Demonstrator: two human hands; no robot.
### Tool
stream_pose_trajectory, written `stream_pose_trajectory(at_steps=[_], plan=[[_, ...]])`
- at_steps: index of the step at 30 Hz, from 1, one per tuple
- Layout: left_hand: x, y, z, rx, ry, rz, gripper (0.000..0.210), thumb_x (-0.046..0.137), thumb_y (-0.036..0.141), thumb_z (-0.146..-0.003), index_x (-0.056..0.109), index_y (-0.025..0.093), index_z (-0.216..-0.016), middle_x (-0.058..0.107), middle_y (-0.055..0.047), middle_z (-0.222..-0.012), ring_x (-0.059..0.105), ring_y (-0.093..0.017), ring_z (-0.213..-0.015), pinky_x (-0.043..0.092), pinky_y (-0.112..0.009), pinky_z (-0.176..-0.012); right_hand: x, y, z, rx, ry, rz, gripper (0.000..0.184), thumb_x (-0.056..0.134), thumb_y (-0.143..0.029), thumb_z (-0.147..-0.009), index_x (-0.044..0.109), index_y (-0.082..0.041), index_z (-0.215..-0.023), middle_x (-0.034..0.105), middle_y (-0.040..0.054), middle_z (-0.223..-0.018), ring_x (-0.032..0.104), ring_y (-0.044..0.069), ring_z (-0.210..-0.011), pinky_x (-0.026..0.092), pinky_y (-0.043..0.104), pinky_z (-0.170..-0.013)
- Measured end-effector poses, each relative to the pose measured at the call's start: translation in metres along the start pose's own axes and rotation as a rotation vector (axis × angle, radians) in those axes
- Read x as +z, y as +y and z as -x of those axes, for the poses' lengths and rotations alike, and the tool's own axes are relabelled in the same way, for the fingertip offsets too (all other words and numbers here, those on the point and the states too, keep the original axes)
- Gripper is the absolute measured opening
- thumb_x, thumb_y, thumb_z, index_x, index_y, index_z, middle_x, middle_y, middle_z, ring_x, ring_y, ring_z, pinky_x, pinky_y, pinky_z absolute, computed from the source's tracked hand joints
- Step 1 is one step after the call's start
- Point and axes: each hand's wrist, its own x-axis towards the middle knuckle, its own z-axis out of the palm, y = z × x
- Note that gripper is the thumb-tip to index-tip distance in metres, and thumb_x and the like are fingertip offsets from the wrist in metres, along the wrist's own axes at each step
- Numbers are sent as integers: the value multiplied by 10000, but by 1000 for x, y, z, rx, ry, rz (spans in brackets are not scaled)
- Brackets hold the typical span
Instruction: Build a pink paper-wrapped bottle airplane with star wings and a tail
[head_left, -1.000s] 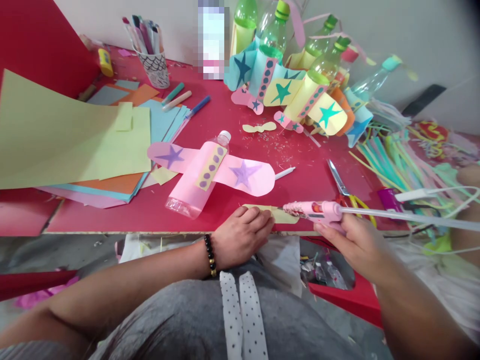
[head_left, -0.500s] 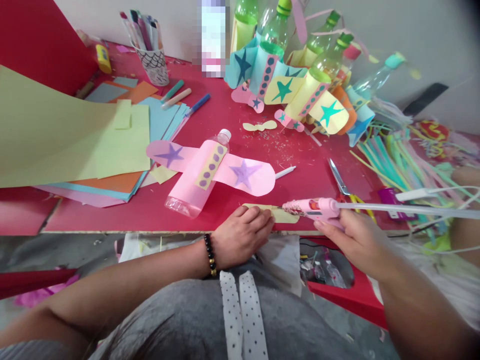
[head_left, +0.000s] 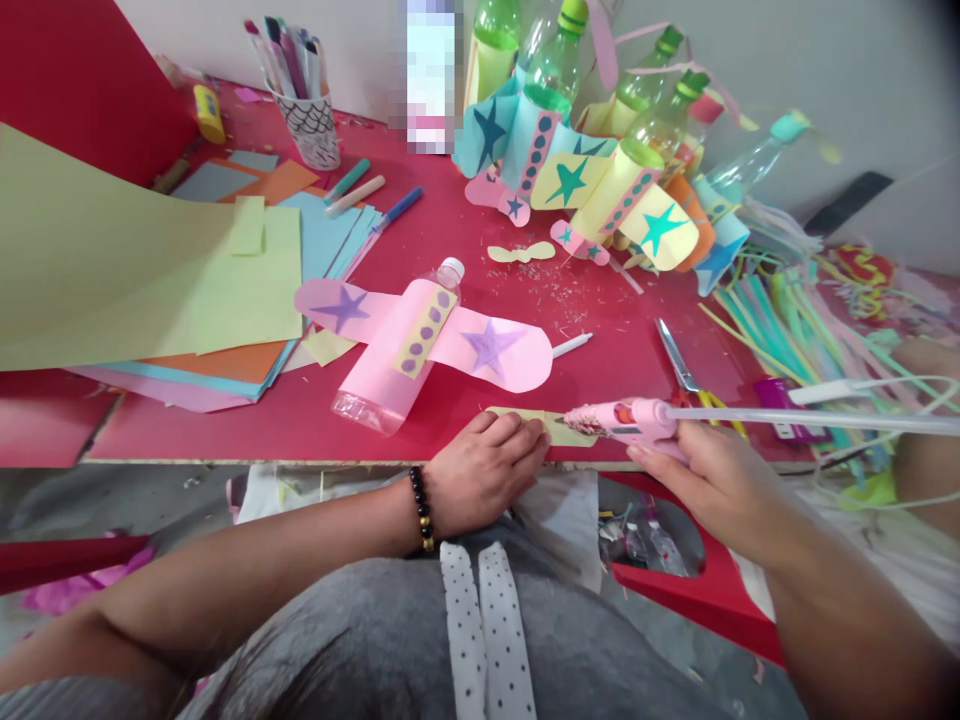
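Note:
My right hand [head_left: 709, 475] is wrapped around the grip of a pink hot glue gun [head_left: 634, 420], with a long clear glue stick [head_left: 810, 417] out of its back. The nozzle points left, at or just over a pale yellow paper piece [head_left: 576, 430] by the table's front edge. My left hand [head_left: 487, 465] lies on that paper's left part, fingers bent and close together, holding it against the table; the thumb is hidden. Beyond the hands lies a bottle plane [head_left: 401, 350]: a clear bottle wrapped in pink paper, with purple-starred wings and a dotted yellow strip.
Decorated bottle planes [head_left: 585, 170] stand at the back right. Scissors [head_left: 675, 355], a purple box-like object [head_left: 784, 405] and pastel strips [head_left: 780, 330] lie to the right. Coloured paper sheets [head_left: 247, 290], several markers [head_left: 356, 190] and a pen cup [head_left: 311, 125] occupy the left. A person's arm [head_left: 930, 430] shows at far right.
The glue gun's nozzle has shifted very slightly toward me over the yellow paper. My left hand stays where it was. The whole view has moved a little.

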Motion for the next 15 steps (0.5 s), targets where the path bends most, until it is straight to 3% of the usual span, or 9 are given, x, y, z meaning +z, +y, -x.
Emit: stream_pose_trajectory(at_steps=[12, 15], plan=[[0, 1, 0, 7, 14, -14, 413, 428, 341, -995, 477, 152, -1359, 517, -103, -1359, 456, -252, -1139, 372, -405, -955, -2, -6, 11, -8, -47, -6, 295, 548, -369, -906, 655, -217, -1135, 733, 82, -1051, 687, 316, -959, 531, 406, -808], [1, 1, 0, 11, 32, -17, 407, 428, 335, -995, 484, 149, -1354, 522, -107, -1352, 452, -253, -1145, 372, -409, -959, -2, -6, 14, -18, -56, 9, 300, 539, -371, -915, 644, -226, -1155, 733, 84, -1011, 679, 326, -977, 535, 427, -820]])
